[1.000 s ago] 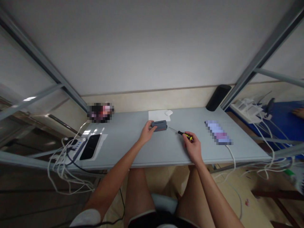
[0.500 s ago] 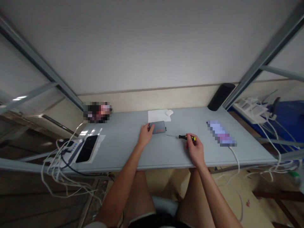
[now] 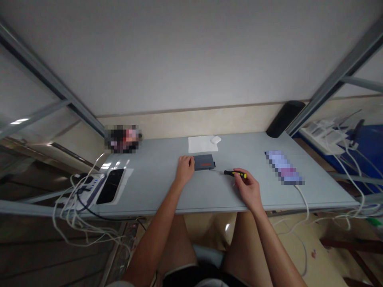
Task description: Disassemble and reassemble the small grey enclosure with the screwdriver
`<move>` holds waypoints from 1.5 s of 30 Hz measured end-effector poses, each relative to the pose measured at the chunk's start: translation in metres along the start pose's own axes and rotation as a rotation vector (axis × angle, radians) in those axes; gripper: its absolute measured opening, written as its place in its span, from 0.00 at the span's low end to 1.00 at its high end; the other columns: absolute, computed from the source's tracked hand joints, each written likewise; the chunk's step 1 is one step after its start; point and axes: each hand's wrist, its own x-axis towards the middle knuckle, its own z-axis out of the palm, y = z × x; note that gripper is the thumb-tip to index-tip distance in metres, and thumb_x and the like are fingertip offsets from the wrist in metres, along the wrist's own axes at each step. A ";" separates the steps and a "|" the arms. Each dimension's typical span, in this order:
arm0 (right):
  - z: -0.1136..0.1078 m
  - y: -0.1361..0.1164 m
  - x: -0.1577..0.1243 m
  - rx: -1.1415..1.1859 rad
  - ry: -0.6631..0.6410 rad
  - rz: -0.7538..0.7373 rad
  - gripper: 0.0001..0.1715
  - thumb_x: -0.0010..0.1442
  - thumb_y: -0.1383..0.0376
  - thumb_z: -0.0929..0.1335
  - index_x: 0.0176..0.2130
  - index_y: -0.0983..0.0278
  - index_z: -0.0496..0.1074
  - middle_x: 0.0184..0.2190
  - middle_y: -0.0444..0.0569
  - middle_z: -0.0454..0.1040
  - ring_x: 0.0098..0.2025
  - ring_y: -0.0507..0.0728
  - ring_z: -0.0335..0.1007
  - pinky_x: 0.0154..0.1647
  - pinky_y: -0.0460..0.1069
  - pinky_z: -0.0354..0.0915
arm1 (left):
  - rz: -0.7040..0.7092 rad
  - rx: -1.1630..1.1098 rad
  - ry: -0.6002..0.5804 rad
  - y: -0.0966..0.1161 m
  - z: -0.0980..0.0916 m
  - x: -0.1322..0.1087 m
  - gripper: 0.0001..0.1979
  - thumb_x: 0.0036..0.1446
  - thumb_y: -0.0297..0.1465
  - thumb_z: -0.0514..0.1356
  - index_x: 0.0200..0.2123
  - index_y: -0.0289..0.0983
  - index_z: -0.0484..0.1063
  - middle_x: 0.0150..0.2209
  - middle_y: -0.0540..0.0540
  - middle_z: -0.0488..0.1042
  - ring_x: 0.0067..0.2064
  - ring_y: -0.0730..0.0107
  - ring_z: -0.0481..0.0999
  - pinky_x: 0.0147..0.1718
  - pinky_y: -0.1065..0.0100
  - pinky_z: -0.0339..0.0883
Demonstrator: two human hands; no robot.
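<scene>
A flat dark grey box-like device (image 3: 202, 162) with a small red marking lies on the table in front of me. My left hand (image 3: 186, 167) grips its left end, fingers closed on it. In my right hand (image 3: 249, 186) is a screwdriver (image 3: 235, 174) with a black and yellow handle, held between thumb and fingers. Its thin shaft points left, and the tip is at the device's near right edge; whether it touches I cannot tell. Just behind the device lies a white sheet of paper (image 3: 199, 144) with a small white object (image 3: 216, 140) on it.
On the grey table (image 3: 155, 179), a phone (image 3: 111, 185) and a power strip (image 3: 89, 191) with tangled cables are at the left. A blurred-out phone (image 3: 284, 167) with a white cable and a black cylinder (image 3: 285, 118) stand right. Metal posts flank both ends.
The screwdriver tip is now closer to the device, at its near edge. My left hand has shifted its hold on the left end. The view has moved slightly.
</scene>
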 end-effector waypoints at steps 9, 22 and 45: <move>-0.002 0.005 0.000 0.003 -0.057 -0.040 0.30 0.61 0.44 0.76 0.51 0.61 0.82 0.30 0.48 0.79 0.28 0.56 0.69 0.28 0.50 0.65 | -0.022 -0.068 0.060 0.005 -0.004 -0.004 0.14 0.75 0.28 0.54 0.52 0.39 0.80 0.50 0.39 0.82 0.55 0.56 0.79 0.60 0.53 0.73; 0.009 0.006 -0.001 -0.107 -0.426 -0.156 0.23 0.61 0.50 0.79 0.53 0.55 0.86 0.53 0.51 0.87 0.54 0.66 0.82 0.55 0.57 0.73 | -0.038 -0.042 0.026 0.014 -0.012 -0.026 0.15 0.68 0.20 0.55 0.52 0.39 0.75 0.45 0.42 0.80 0.51 0.57 0.79 0.56 0.55 0.74; 0.009 0.009 0.001 -0.109 -0.423 -0.155 0.23 0.61 0.50 0.79 0.52 0.55 0.86 0.53 0.52 0.87 0.56 0.67 0.82 0.59 0.58 0.73 | 0.051 0.103 -0.053 0.034 -0.026 -0.047 0.13 0.59 0.17 0.56 0.41 0.41 0.66 0.43 0.43 0.73 0.50 0.55 0.72 0.54 0.55 0.71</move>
